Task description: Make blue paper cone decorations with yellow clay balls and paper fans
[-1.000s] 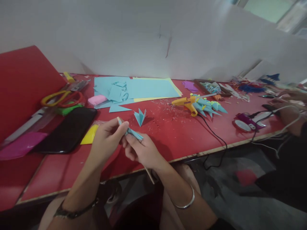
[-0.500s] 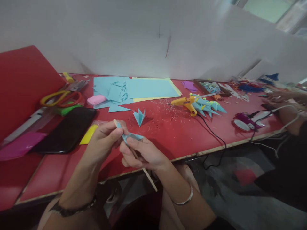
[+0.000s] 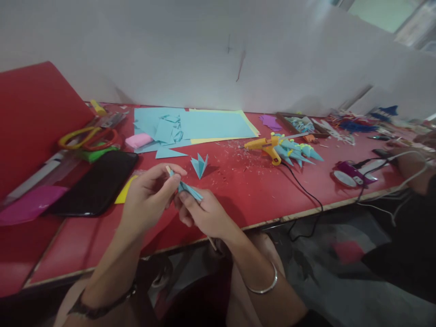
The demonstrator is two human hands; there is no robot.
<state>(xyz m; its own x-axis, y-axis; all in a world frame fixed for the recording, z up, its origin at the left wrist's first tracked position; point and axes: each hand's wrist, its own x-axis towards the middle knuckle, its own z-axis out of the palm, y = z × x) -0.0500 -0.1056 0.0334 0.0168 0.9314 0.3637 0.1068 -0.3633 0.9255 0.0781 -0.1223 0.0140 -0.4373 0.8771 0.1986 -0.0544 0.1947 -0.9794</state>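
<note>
Over the table's front part, my left hand (image 3: pixel 150 193) pinches the upper end of a thin wooden stick (image 3: pixel 168 169) together with the tip of a folded blue paper piece (image 3: pixel 191 190). My right hand (image 3: pixel 200 211) is closed on the wider end of that paper, thumb on top. The stick's lower end pokes out below my right hand; its middle is hidden. Just beyond my hands, a second folded blue paper piece (image 3: pixel 199 166) stands on the red table (image 3: pixel 238 190).
An orange glue gun (image 3: pixel 265 146) rests by blue paper cones (image 3: pixel 296 151). Blue sheets (image 3: pixel 218 125) lie at the back. On the left are a black phone (image 3: pixel 98 186) and scissors (image 3: pixel 80 137). Another person's arm (image 3: pixel 413 165) and cables are at the right.
The blue paper in my hands has narrowed, its side flap now folded closer to the stick. My right fingers have shifted, and less of the stick's lower end shows.
</note>
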